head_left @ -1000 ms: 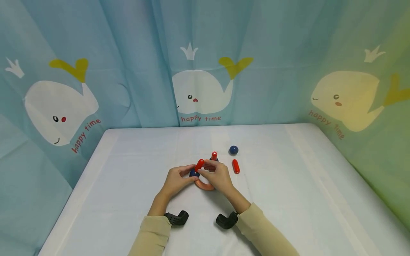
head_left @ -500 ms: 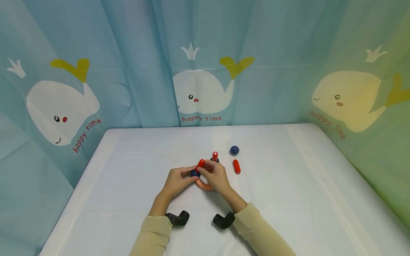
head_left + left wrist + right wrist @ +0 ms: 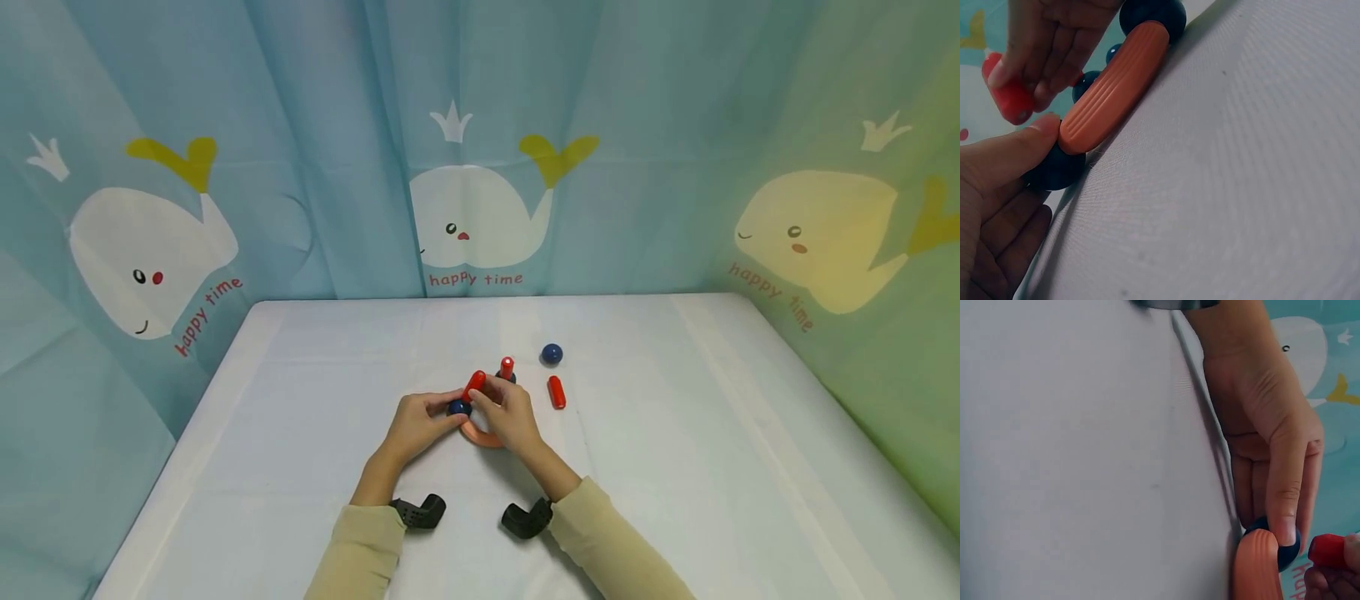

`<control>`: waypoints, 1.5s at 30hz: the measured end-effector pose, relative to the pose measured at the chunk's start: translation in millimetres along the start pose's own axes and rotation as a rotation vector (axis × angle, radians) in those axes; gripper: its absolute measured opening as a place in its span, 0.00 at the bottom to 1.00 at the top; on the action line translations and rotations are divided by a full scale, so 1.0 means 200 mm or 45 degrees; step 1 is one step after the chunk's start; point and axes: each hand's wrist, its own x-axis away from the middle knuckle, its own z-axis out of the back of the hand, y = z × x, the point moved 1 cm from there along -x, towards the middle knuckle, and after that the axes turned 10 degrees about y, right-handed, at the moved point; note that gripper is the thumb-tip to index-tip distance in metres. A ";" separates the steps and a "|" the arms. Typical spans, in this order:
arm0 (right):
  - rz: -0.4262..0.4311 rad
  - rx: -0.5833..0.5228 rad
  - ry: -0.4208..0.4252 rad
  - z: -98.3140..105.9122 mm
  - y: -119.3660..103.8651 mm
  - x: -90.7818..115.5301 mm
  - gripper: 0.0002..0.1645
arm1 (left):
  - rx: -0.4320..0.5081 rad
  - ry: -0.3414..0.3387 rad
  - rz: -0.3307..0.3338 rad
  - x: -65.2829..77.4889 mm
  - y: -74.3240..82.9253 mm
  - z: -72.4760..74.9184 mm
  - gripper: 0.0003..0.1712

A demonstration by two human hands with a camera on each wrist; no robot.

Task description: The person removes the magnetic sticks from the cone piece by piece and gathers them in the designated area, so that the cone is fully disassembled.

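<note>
My left hand (image 3: 418, 423) pinches a dark blue ball (image 3: 1057, 169) between thumb and fingers. This ball touches one end of an orange, ribbed curved piece (image 3: 1116, 90) lying on the table. A second dark blue ball (image 3: 1152, 15) sits at the piece's other end. Just above the pinched ball, my right hand (image 3: 512, 414) holds a short red rod (image 3: 474, 384) tilted, with a gap below its lower end in the left wrist view. Beyond the right hand, another red rod (image 3: 507, 367) stands upright on a dark ball (image 3: 511, 377), partly hidden by the fingers.
A loose dark blue ball (image 3: 552, 354) and a loose red rod (image 3: 557, 392) lie right of the hands. The white-covered table (image 3: 675, 450) ends at a blue whale-print curtain (image 3: 330, 167). Black wrist cameras (image 3: 527, 518) hang under both wrists.
Both hands keep their holds on the ball and the red rod. My right wrist has shifted slightly left, and the head view has drifted a little.
</note>
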 end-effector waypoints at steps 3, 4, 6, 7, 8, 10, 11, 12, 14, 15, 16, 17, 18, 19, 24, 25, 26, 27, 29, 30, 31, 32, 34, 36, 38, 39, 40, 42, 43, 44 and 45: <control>0.002 0.012 -0.023 0.02 0.01 0.01 0.10 | 0.006 -0.009 -0.008 0.00 0.00 0.00 0.20; 0.006 0.015 -0.026 0.04 0.01 0.01 0.11 | 0.010 -0.011 -0.011 0.00 0.00 -0.01 0.20; 0.012 0.026 -0.030 0.07 0.02 0.00 0.11 | 0.005 -0.016 -0.008 0.00 0.00 -0.01 0.21; 0.011 0.027 -0.029 0.09 0.02 0.00 0.12 | -0.006 -0.018 -0.004 0.01 0.00 -0.01 0.21; 0.009 0.034 -0.027 0.12 0.02 0.00 0.12 | -0.020 -0.020 -0.001 0.01 0.00 -0.01 0.22; 0.022 0.052 -0.026 0.16 0.02 -0.01 0.13 | -0.062 -0.018 0.026 0.01 0.00 0.00 0.23; 0.025 0.055 -0.032 0.18 0.02 -0.01 0.13 | -0.081 -0.018 0.042 0.01 0.00 0.00 0.23; 0.028 0.056 -0.035 0.20 0.02 -0.01 0.14 | -0.103 -0.018 0.045 0.01 0.00 0.00 0.23; 0.039 0.066 -0.049 0.24 0.03 -0.02 0.15 | -0.117 -0.017 0.066 0.01 0.01 0.00 0.23; 0.047 0.062 -0.060 0.26 0.03 -0.03 0.16 | -0.123 -0.017 0.081 0.01 0.00 0.00 0.23; 0.047 0.059 -0.067 0.28 0.03 -0.03 0.16 | -0.128 -0.019 0.085 0.01 0.01 0.00 0.23; 0.043 0.064 -0.070 0.30 0.03 -0.03 0.16 | -0.130 -0.018 0.091 0.01 0.01 0.00 0.23; 0.034 0.073 -0.069 0.31 0.04 -0.04 0.16 | -0.133 -0.019 0.100 0.01 0.01 0.00 0.23; 0.021 0.081 -0.071 0.33 0.04 -0.04 0.15 | -0.127 -0.020 0.105 0.01 0.01 0.00 0.23; -0.041 0.158 -0.060 0.40 0.07 -0.06 0.13 | -0.030 -0.016 0.121 0.01 0.01 0.00 0.23; -0.051 0.168 -0.065 0.42 0.07 -0.06 0.14 | -0.005 -0.014 0.117 0.01 0.01 0.00 0.22; -0.060 0.179 -0.067 0.43 0.09 -0.07 0.14 | 0.017 -0.011 0.123 0.01 0.01 0.00 0.22; -0.072 0.185 -0.071 0.44 0.09 -0.07 0.15 | 0.028 -0.007 0.115 0.01 0.01 0.00 0.22; -0.107 0.200 -0.072 0.47 0.12 -0.08 0.16 | 0.045 -0.004 0.107 0.01 0.01 -0.01 0.22; -0.128 0.209 -0.071 0.48 0.13 -0.09 0.17 | 0.050 -0.006 0.103 0.01 0.02 -0.01 0.22; -0.143 0.228 -0.071 0.49 0.14 -0.09 0.17 | 0.058 -0.008 0.101 0.01 0.03 -0.01 0.22; -0.162 0.241 -0.067 0.51 0.15 -0.09 0.17 | 0.057 -0.014 0.095 0.01 0.04 -0.01 0.22; -0.191 0.270 -0.058 0.53 0.17 -0.09 0.18 | 0.063 -0.027 0.091 0.02 0.08 0.00 0.22; -0.200 0.290 -0.053 0.55 0.19 -0.10 0.18 | 0.059 -0.039 0.092 0.02 0.12 0.01 0.22; -0.205 0.298 -0.052 0.58 0.21 -0.10 0.18 | 0.046 -0.045 0.078 0.03 0.17 0.02 0.21; -0.209 0.306 -0.051 0.59 0.22 -0.10 0.18 | 0.043 -0.044 0.070 0.03 0.18 0.03 0.21; -0.217 0.312 -0.054 0.59 0.22 -0.10 0.18 | 0.039 -0.043 0.069 0.03 0.18 0.03 0.21; -0.253 0.328 -0.068 0.61 0.24 -0.10 0.20 | 0.037 -0.039 0.065 0.03 0.19 0.03 0.21; -0.273 0.342 -0.074 0.62 0.24 -0.10 0.20 | 0.040 -0.038 0.065 0.03 0.18 0.03 0.21; -0.286 0.359 -0.083 0.63 0.25 -0.10 0.20 | 0.041 -0.033 0.065 0.03 0.15 0.03 0.21; -0.294 0.374 -0.091 0.63 0.25 -0.10 0.20 | 0.039 -0.033 0.079 0.03 0.13 0.02 0.21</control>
